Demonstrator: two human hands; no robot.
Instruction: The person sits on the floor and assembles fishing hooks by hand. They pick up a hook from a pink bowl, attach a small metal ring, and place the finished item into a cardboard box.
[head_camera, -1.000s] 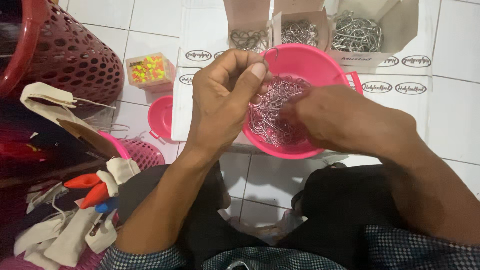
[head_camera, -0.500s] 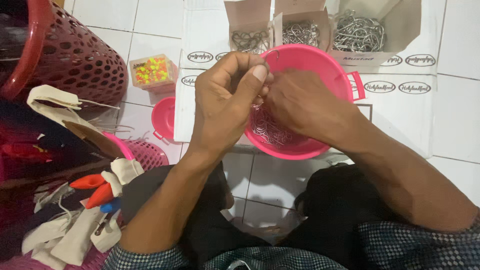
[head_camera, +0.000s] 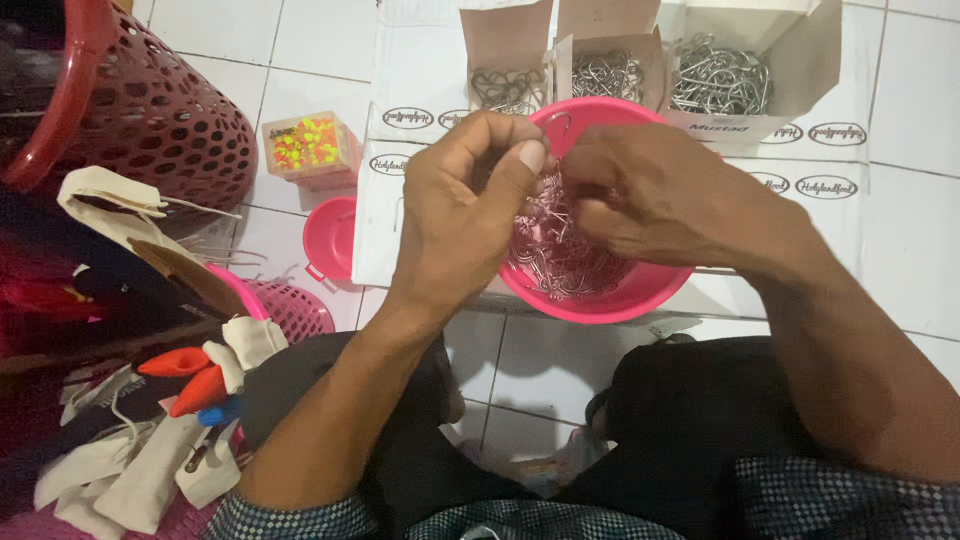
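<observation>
A pink plastic bowl (head_camera: 640, 300) full of small metal hooks (head_camera: 565, 255) sits on white cardboard in front of me. My left hand (head_camera: 470, 210) hovers over the bowl's left side, thumb and fingers pinched on a metal hook. My right hand (head_camera: 660, 195) is over the bowl's right side, its fingers closed and meeting the left hand's fingertips at the same hook. What lies between the fingertips is mostly hidden.
Three open cardboard boxes of metal hooks (head_camera: 720, 75) stand behind the bowl. A small box of orange and yellow beads (head_camera: 310, 145) and a pink lid (head_camera: 330, 240) lie left. A red mesh basket (head_camera: 150, 110), cloth pouches (head_camera: 140, 470) and orange floats (head_camera: 190, 375) are at far left.
My right hand has risen out of the bowl's hooks and moved left until it meets my left hand's fingertips. The left hand stayed above the bowl.
</observation>
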